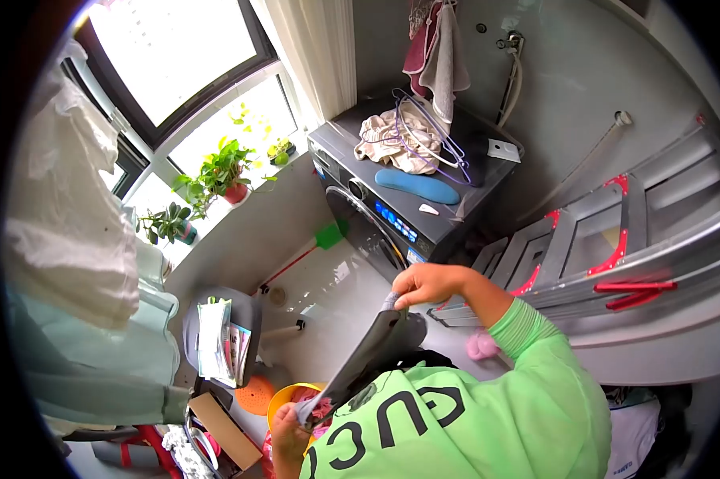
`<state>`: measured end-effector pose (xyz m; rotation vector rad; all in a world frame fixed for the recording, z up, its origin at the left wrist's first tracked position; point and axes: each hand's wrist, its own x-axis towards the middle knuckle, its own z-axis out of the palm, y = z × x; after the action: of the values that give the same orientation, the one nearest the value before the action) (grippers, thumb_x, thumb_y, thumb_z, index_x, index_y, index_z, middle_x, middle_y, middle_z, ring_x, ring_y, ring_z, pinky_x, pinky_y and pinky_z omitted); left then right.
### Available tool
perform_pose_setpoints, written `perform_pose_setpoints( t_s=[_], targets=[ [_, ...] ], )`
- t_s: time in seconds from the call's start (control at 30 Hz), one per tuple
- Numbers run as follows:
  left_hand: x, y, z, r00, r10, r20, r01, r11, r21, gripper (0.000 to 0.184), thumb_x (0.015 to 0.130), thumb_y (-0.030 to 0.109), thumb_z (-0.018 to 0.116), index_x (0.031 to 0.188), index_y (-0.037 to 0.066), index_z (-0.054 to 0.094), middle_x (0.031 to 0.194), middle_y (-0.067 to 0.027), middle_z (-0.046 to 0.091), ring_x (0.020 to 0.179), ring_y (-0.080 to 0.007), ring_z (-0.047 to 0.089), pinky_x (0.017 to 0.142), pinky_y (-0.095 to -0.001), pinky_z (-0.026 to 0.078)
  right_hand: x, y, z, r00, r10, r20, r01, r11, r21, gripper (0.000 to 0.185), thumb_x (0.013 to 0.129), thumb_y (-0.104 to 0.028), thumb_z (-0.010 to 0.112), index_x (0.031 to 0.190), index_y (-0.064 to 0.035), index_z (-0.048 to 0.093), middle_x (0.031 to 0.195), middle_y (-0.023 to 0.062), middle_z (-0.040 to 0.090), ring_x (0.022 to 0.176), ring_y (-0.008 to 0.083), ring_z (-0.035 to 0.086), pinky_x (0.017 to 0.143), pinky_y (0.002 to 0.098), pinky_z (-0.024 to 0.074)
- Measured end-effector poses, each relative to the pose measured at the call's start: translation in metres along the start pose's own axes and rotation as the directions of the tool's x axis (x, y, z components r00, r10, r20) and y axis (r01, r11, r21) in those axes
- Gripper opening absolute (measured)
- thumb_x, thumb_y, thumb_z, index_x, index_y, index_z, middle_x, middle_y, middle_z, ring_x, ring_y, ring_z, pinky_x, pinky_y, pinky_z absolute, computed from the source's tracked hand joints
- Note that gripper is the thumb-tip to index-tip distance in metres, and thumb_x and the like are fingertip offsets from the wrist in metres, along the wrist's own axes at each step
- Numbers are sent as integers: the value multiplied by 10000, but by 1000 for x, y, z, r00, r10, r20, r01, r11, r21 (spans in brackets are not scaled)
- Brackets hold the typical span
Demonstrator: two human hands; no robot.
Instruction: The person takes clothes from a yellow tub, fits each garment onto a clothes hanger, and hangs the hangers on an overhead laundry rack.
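A dark grey garment [361, 349] stretches between my two hands in front of my body; its exact kind I cannot make out. My right hand [430, 285] pinches its upper corner, close to the front of the washing machine [352, 211]. Lower down, my left hand [289, 435] grips the other corner, beside a yellow tub [282, 397] with pink cloth in it. The garment's lower part is hidden behind my green sleeve and chest.
On the machine lie crumpled beige cloth [388, 140], purple hangers [448, 148] and a blue pad [417, 186]. An aluminium ladder [567, 231] leans at right. Left stand a stool [252, 315] with papers and a cardboard box [224, 431]. Potted plants [226, 172] line the sill.
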<state>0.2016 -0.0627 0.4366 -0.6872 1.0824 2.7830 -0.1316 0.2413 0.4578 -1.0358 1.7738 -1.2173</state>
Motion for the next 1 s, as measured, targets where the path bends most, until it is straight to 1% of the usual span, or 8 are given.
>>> perform_pose_setpoints(
  t_s=[0.13, 0.27, 0.37, 0.6, 0.67, 0.7, 0.8, 1.0],
  targets=[
    [19, -1, 39, 986, 158, -60, -161, 986, -48, 180, 914, 148, 553, 969, -23, 543, 924, -171, 641, 808, -271, 634, 790, -401, 514, 26, 72, -104, 859, -173, -482, -192, 764, -616, 318, 755, -284, 704, 1023, -113, 680, 950, 126, 642, 947, 276, 600, 810, 387, 479],
    [31, -6, 53, 959, 233, -161, -233, 972, 23, 207, 927, 187, 544, 1009, -3, 530, 923, -130, 639, 788, -221, 615, 770, -376, 515, 30, 115, -188, 359, -135, -923, -804, 457, -380, 757, 705, -399, 733, 1340, -131, 419, 1361, 182, 380, 1284, 383, 329, 1039, 471, 313],
    [34, -5, 59, 923, 299, -242, -289, 954, 75, 192, 939, 195, 526, 1020, 21, 530, 920, -96, 639, 778, -187, 608, 763, -358, 517, 37, 126, -222, 237, 283, -929, -920, 373, -121, 1057, 620, -479, 782, 1459, -148, 231, 1461, 170, 247, 1367, 363, 220, 1106, 518, 198],
    [22, -7, 60, 793, 413, -447, -408, 906, 114, 203, 950, 199, 493, 1043, 29, 553, 881, -87, 627, 772, -188, 600, 741, -334, 513, 60, 145, -264, 475, 171, -863, -847, 355, -396, 998, 632, -423, 754, 1449, -161, 246, 1439, 152, 301, 1368, 323, 251, 1132, 529, 104],
    [16, -15, 60, 746, 504, -435, -450, 863, 229, 282, 966, 187, 458, 1159, -3, 537, 969, -89, 604, 824, -172, 581, 767, -314, 500, 66, 135, -270, 429, 194, -882, -875, 331, -352, 770, 686, -322, 696, 1362, -135, 380, 1322, 153, 405, 1268, 329, 383, 1066, 517, 268],
    [13, -18, 60, 782, 580, -228, -545, 814, 201, 343, 981, 201, 442, 1244, -16, 476, 1098, -126, 584, 960, -208, 573, 843, -327, 482, 70, 141, -279, 403, 218, -889, -890, 319, -326, 721, 690, -298, 685, 1336, -134, 408, 1300, 147, 419, 1245, 332, 404, 1038, 512, 312],
    [12, -17, 54, 770, 449, -454, -430, 890, 152, 364, 981, 208, 441, 1272, -12, 458, 1135, -130, 580, 1005, -224, 575, 853, -336, 484, 70, 137, -286, 366, 248, -897, -911, 292, -292, 479, 758, -253, 607, 1203, -90, 534, 1255, 149, 462, 1167, 330, 466, 941, 458, 408],
    [31, -23, 67, 695, 411, -591, -466, 882, 65, 196, 939, 215, 518, 958, 26, 564, 802, -100, 630, 715, -197, 608, 691, -326, 525, 62, 146, -304, 400, 304, -865, -892, 346, -291, 402, 801, -240, 569, 1171, -83, 570, 1257, 146, 463, 1188, 334, 460, 949, 461, 408]
  ],
)
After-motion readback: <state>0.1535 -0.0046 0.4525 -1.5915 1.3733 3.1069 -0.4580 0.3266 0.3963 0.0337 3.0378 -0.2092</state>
